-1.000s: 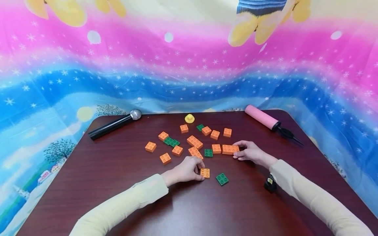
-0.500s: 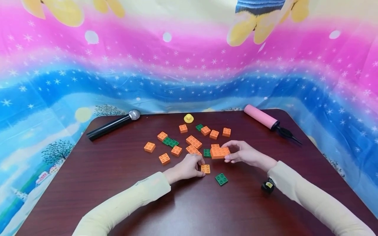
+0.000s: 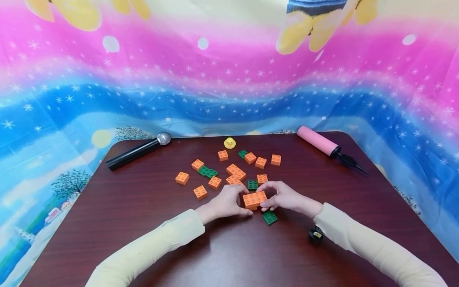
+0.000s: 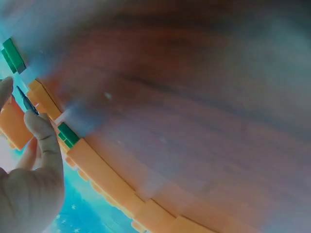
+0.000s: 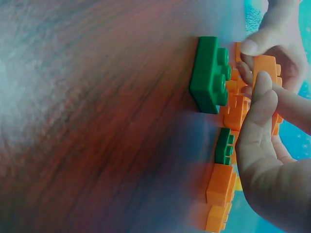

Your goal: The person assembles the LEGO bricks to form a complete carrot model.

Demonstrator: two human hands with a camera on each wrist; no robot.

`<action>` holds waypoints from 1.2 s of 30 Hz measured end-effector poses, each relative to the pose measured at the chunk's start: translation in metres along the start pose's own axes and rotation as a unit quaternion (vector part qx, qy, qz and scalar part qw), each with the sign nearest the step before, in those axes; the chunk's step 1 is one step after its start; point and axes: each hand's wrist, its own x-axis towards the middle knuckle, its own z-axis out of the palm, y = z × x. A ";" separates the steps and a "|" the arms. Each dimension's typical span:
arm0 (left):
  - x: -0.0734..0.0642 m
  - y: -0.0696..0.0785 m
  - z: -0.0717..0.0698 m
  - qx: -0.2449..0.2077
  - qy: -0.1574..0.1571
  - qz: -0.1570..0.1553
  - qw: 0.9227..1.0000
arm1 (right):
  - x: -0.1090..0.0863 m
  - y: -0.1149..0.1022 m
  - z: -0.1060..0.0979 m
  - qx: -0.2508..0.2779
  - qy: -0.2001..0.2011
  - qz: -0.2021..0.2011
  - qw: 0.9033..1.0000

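Note:
My right hand (image 3: 281,196) pinches a long orange toy brick (image 3: 255,199), studs up, between thumb and fingers. Beneath it, largely covered, is a small square orange brick (image 3: 253,208). My left hand (image 3: 228,202) curls around the left side of this small brick, thumb in front and fingers behind. In the right wrist view the long brick (image 5: 266,64) lies between the right fingertips, with the left hand (image 5: 287,43) just beyond. A square green brick (image 3: 269,218) lies close below the right hand. Another green brick (image 3: 252,185) sits behind the hands.
Several orange bricks, one (image 3: 200,192) at the left, lie scattered with a longer green brick (image 3: 208,172). Toward the back of the dark table (image 3: 143,215) are a microphone (image 3: 138,151), a yellow rubber duck (image 3: 230,143) and a pink hand pump (image 3: 319,141).
My right hand has lifted the long orange brick from the right and carried it left and nearer, over the small orange brick. My left hand has stayed by the small brick.

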 end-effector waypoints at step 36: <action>-0.007 -0.003 -0.010 -0.036 -0.025 -0.045 0.998 | 0.007 0.008 0.004 -0.149 0.029 -0.089 0.984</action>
